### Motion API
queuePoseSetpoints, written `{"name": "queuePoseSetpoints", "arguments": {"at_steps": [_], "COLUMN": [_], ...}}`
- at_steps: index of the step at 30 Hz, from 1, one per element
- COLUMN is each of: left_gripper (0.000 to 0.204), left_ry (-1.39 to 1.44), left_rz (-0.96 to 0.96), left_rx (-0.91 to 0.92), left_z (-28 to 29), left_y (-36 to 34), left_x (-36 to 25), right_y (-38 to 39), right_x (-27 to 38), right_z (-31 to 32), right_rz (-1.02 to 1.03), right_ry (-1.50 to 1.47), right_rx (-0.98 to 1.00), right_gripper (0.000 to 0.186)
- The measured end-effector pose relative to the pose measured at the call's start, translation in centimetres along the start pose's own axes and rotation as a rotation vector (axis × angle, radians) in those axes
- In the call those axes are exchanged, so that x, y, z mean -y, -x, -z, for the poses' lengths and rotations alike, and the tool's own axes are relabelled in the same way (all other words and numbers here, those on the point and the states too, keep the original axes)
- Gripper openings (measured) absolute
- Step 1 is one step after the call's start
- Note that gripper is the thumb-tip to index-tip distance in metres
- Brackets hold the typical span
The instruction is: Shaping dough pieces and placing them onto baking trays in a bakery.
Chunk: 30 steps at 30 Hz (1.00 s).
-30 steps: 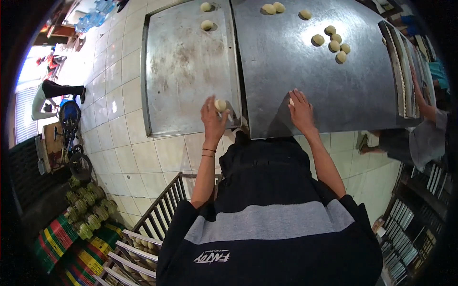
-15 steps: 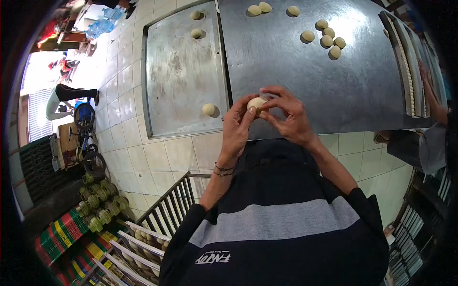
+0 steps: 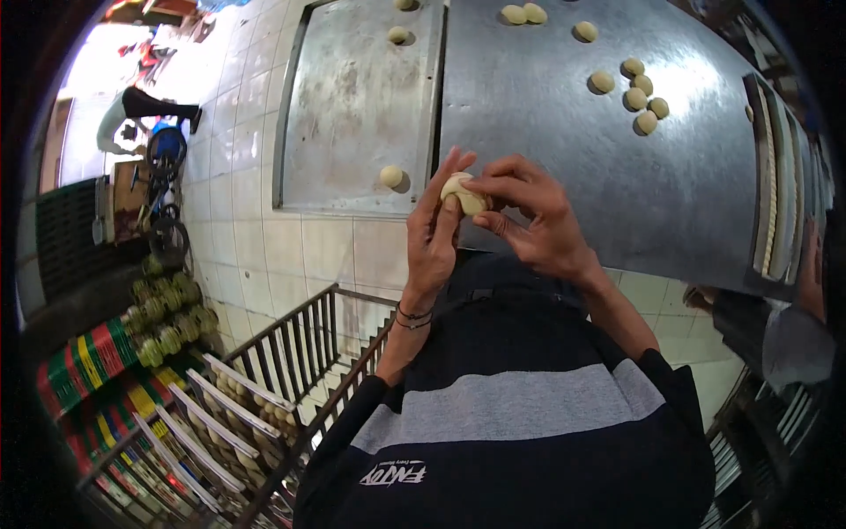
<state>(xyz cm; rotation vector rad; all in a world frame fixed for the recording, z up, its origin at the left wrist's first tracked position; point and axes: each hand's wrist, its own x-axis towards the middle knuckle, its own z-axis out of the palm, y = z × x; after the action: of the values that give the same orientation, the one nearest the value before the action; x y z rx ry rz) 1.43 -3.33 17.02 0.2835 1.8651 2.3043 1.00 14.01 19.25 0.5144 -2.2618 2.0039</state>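
A pale dough ball (image 3: 467,194) is held between my two hands, in front of my body and over the near edge of the metal table (image 3: 529,132). Its upper side shows folds and a crease. My left hand (image 3: 432,231) grips it with the thumb on the near side and the fingers behind. The thumb and fingers of my right hand (image 3: 542,216) pinch its right side. Just left of my hands, one smooth dough ball (image 3: 391,176) lies on the metal tray (image 3: 344,132). More dough balls (image 3: 635,99) are clustered farther off on the table.
Long trays holding a strip of dough (image 3: 768,176) line the table's right end, with another person (image 3: 797,339) beyond. Behind me on the left stands a rack (image 3: 308,339) with trays of dough balls. Stacked crates (image 3: 97,357) and a bicycle (image 3: 165,176) are farther left.
The dough ball has turned from a smooth face to a creased one. My left fingers have straightened upward, and my right fingers have shifted over it. The whole view has swung slightly.
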Motion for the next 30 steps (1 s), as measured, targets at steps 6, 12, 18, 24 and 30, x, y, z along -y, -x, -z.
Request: {"name": "queuePoseSetpoints", "arguments": {"at_steps": [6, 12, 18, 24, 30], "left_gripper": [0.069, 0.078, 0.060, 0.045, 0.041], "left_ry": [-0.199, 0.023, 0.290, 0.174, 0.189], "left_rz": [-0.114, -0.073, -0.051, 0.010, 0.054], "left_rx": [0.154, 0.085, -0.126, -0.014, 0.029], "left_z": [2.4, 5.7, 10.1, 14.0, 18.2], "left_y": [1.3, 1.7, 1.4, 1.9, 1.5], "left_x": [-3.6, -6.6, -5.8, -5.1, -5.8], "right_y": [-1.9, -3.6, -4.7, -6.3, -7.9], "right_x": [1.8, 2.7, 2.8, 3.0, 3.4], "right_z": [-2.3, -6.5, -10.5, -14.2, -17.7], "right_rz": [0.245, 0.217, 0.224, 0.163, 0.151], "right_ry": [0.136, 0.182, 0.197, 0.223, 0.230], "right_rx": [0.099, 0.139, 0.082, -0.014, -0.052], "right_gripper": [0.017, 0.022, 0.023, 0.022, 0.024]}}
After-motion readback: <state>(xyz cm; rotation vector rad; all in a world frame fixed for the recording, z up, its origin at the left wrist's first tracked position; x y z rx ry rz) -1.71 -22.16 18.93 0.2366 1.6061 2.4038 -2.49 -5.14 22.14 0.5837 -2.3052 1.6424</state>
